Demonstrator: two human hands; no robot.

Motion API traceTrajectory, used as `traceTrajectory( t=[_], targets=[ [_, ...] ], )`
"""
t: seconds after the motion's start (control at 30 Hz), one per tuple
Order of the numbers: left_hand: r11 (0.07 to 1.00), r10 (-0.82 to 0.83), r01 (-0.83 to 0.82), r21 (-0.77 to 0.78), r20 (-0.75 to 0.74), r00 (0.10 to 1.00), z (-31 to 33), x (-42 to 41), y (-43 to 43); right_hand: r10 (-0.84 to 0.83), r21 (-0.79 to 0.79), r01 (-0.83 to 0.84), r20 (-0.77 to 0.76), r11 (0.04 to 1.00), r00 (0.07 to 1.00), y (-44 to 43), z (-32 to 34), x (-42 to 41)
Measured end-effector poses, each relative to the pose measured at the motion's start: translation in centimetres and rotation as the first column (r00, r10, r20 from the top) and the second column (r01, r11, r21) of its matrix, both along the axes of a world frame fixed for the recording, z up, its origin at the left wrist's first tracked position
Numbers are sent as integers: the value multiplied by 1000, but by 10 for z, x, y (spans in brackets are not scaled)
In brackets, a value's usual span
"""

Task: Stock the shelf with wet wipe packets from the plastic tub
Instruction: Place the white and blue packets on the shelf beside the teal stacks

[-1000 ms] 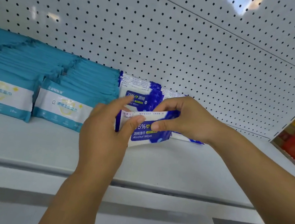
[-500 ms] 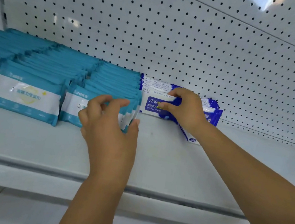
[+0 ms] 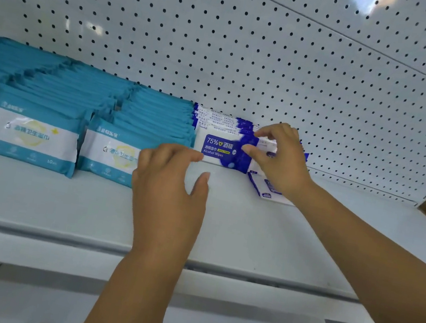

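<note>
Fingers (image 3: 268, 133) of your right hand (image 3: 281, 164) pinch the dark blue and white soft plastic packet of alcohol wipes (image 3: 222, 150). They stand it upright at the front of its row on the white metal shelf (image 3: 249, 238), probably so the label faces out. Your left hand (image 3: 169, 193) hovers just beside it, loosely curled, holding nothing. Another flat blue packet (image 3: 264, 191) lies near. You cannot see the plastic tub clearly.

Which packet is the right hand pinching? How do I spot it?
On the white shelf below the pegboard wall, follow the teal packets to their right end. Next to them stands the front alcohol wipes packet, pinched by the right hand. Its face is dark blue and white with 75%, not teal.
</note>
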State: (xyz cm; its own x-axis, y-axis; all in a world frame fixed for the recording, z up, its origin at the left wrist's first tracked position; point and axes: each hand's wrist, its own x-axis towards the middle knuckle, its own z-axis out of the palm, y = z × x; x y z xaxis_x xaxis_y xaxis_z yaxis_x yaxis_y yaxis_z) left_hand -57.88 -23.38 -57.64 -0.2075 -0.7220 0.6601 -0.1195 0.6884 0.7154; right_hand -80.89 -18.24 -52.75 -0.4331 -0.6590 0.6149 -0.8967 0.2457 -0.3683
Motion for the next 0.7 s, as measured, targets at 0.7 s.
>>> traceTrajectory(
  t=[0.7],
  targets=[
    [966,-196,257,15,690,697,9,-20,45,-126,564,20,149,826,981,102,-2,-56]
  ],
)
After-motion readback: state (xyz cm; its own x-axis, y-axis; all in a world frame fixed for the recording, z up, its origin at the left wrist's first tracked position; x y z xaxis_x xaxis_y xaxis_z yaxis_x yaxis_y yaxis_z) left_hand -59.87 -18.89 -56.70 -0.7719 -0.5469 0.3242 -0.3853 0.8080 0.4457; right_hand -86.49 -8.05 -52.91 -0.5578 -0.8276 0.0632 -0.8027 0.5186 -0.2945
